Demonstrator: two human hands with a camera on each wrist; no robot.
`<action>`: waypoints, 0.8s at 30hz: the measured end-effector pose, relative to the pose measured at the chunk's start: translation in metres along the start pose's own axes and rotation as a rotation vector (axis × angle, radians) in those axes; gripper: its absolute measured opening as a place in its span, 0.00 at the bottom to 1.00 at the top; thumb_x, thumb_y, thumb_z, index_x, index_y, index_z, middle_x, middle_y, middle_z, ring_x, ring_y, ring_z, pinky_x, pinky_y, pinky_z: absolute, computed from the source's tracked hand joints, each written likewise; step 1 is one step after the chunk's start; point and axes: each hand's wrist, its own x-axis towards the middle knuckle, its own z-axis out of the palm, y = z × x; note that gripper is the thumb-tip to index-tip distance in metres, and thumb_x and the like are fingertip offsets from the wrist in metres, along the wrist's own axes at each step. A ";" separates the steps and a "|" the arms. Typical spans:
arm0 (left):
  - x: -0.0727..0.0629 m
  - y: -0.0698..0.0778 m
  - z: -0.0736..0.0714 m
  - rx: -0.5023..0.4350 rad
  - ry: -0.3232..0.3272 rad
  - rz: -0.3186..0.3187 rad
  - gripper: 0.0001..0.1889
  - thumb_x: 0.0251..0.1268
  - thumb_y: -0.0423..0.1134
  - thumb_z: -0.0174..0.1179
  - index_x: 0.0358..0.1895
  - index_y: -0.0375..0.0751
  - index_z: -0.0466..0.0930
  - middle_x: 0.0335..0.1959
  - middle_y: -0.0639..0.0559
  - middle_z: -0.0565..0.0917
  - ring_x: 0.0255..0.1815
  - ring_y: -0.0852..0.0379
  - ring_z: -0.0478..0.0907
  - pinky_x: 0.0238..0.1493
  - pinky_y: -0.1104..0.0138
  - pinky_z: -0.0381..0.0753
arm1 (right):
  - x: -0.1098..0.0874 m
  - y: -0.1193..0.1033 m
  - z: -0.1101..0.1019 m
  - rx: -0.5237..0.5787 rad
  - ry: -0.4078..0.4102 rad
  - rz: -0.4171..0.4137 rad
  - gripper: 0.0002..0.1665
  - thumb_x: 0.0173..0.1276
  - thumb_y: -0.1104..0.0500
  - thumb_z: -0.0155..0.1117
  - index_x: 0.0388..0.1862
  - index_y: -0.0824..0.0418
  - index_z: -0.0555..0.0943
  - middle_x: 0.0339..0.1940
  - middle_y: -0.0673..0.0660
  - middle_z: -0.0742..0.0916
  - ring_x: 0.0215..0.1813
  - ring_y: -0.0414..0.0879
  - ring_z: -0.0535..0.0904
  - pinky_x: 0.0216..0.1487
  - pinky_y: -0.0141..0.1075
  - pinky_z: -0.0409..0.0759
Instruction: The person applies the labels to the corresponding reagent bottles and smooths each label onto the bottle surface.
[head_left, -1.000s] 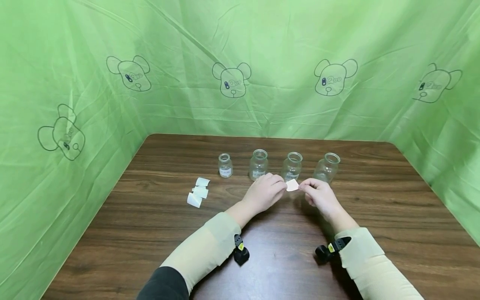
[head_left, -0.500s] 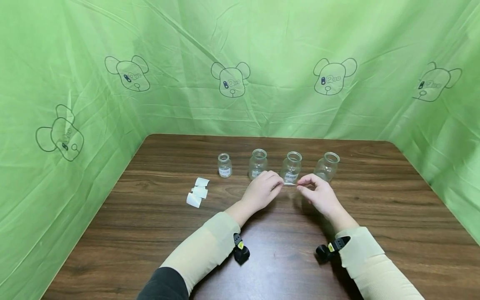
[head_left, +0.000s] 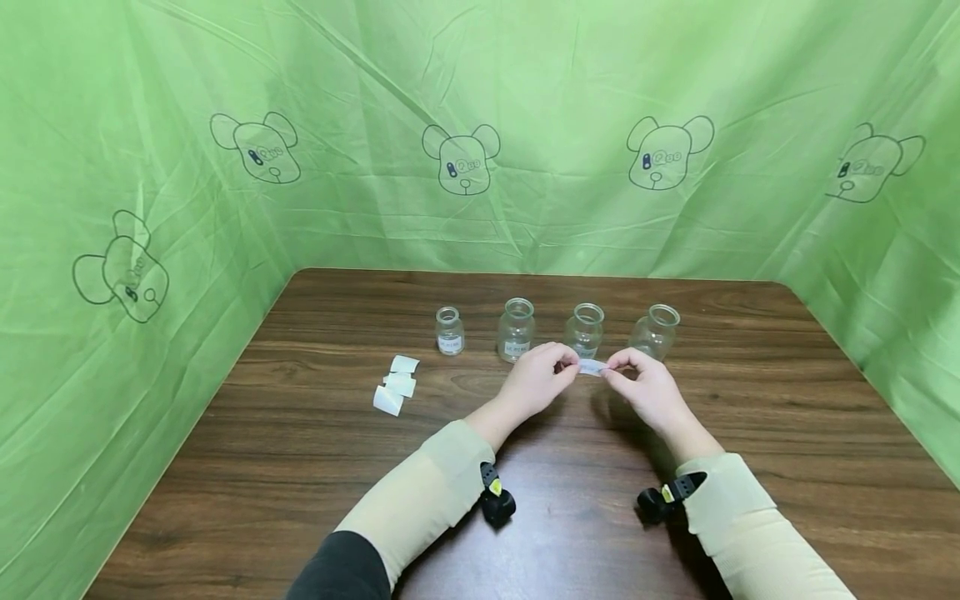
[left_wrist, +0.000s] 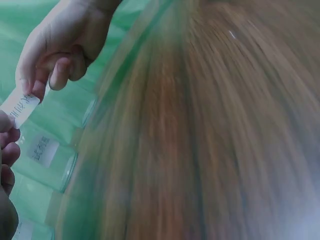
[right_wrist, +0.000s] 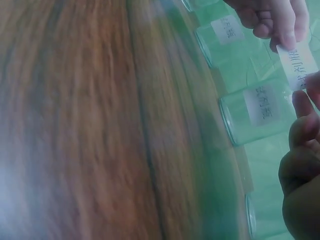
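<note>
A small white label with handwriting is stretched between my two hands, just in front of the third glass jar from the left. My left hand pinches its left end between thumb and fingertips. At the other end, my right hand pinches it the same way. In the right wrist view the writing on the label faces the camera, and a labelled jar stands behind it. To the right is a fourth jar, its lower part overlapped by my right hand and no label showing.
A smaller labelled jar and a larger labelled jar stand at the left of the row. Several white paper pieces lie on the wooden table to the left. Green cloth encloses the back and sides.
The label has turned from a flat, blank-looking side, through nearly edge-on, to show its written face. My left hand has shifted slightly right; the right hand again pinches the label's end.
</note>
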 end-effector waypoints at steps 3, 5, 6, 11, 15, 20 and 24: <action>0.005 0.004 0.007 -0.074 0.014 -0.057 0.03 0.62 0.37 0.59 0.37 0.45 0.81 0.32 0.59 0.80 0.33 0.68 0.73 0.37 0.78 0.71 | -0.001 0.003 -0.005 -0.010 0.007 0.006 0.07 0.63 0.62 0.63 0.34 0.65 0.77 0.27 0.53 0.79 0.24 0.41 0.72 0.23 0.33 0.70; 0.007 0.006 0.012 -0.111 0.019 -0.087 0.04 0.62 0.38 0.60 0.37 0.44 0.81 0.32 0.60 0.81 0.33 0.69 0.74 0.37 0.79 0.71 | -0.001 0.005 -0.009 0.005 0.006 0.015 0.07 0.63 0.62 0.63 0.35 0.66 0.76 0.26 0.52 0.78 0.21 0.40 0.71 0.21 0.33 0.69; 0.007 0.007 0.013 -0.134 0.020 -0.100 0.04 0.62 0.37 0.60 0.37 0.44 0.81 0.32 0.60 0.81 0.33 0.70 0.74 0.37 0.79 0.71 | -0.002 0.006 -0.010 0.017 0.005 0.021 0.08 0.64 0.62 0.63 0.35 0.66 0.76 0.25 0.52 0.78 0.20 0.40 0.70 0.20 0.33 0.70; 0.009 0.015 0.018 -0.256 0.041 -0.149 0.07 0.59 0.36 0.63 0.40 0.41 0.80 0.32 0.57 0.81 0.32 0.68 0.75 0.37 0.78 0.73 | -0.004 0.006 -0.014 0.162 0.008 0.061 0.09 0.64 0.62 0.63 0.35 0.66 0.73 0.23 0.47 0.77 0.16 0.38 0.68 0.17 0.31 0.68; 0.009 0.017 0.019 -0.275 0.035 -0.181 0.06 0.60 0.37 0.62 0.39 0.42 0.80 0.31 0.58 0.81 0.32 0.68 0.74 0.36 0.77 0.73 | -0.005 0.005 -0.013 0.280 0.009 0.102 0.08 0.64 0.63 0.63 0.35 0.65 0.73 0.19 0.46 0.74 0.15 0.38 0.67 0.15 0.30 0.65; 0.010 0.016 0.020 -0.237 0.010 -0.180 0.03 0.62 0.38 0.60 0.35 0.43 0.80 0.30 0.60 0.81 0.31 0.69 0.74 0.35 0.78 0.72 | -0.006 0.009 -0.013 0.200 -0.048 0.138 0.11 0.64 0.61 0.63 0.39 0.68 0.74 0.21 0.49 0.77 0.18 0.39 0.69 0.17 0.31 0.67; 0.012 0.016 0.019 -0.159 -0.045 -0.132 0.03 0.61 0.37 0.60 0.35 0.44 0.80 0.29 0.60 0.79 0.30 0.69 0.73 0.34 0.78 0.71 | -0.004 0.010 -0.016 0.063 -0.022 0.052 0.13 0.63 0.60 0.65 0.43 0.66 0.77 0.32 0.52 0.82 0.26 0.39 0.75 0.24 0.31 0.73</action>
